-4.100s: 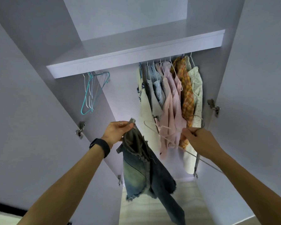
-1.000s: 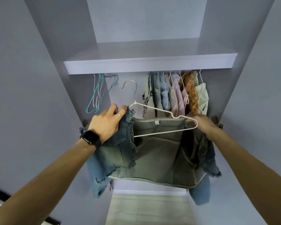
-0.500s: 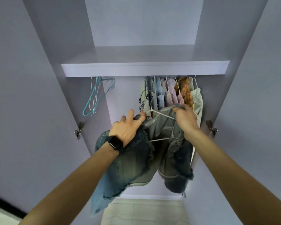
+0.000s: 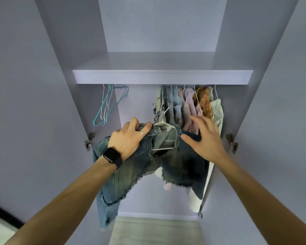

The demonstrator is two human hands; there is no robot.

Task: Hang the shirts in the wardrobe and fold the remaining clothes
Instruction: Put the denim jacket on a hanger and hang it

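Lilac wardrobe walls stood round me. At centre frame my left hand gripped the denim jacket by its shoulder. My right hand, which had pinched the collar a moment before, had let go and hovered beside it, fingers spread. I judged the jacket seated on its white hanger, whose hook was still free just in front of the hung shirts.

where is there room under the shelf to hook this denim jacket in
The free gap lies under the shelf, between the empty hangers on the left and the row of hung shirts on the right. From the shirts to the right wall it is packed tight. The left hand grips the denim jacket just below that gap.
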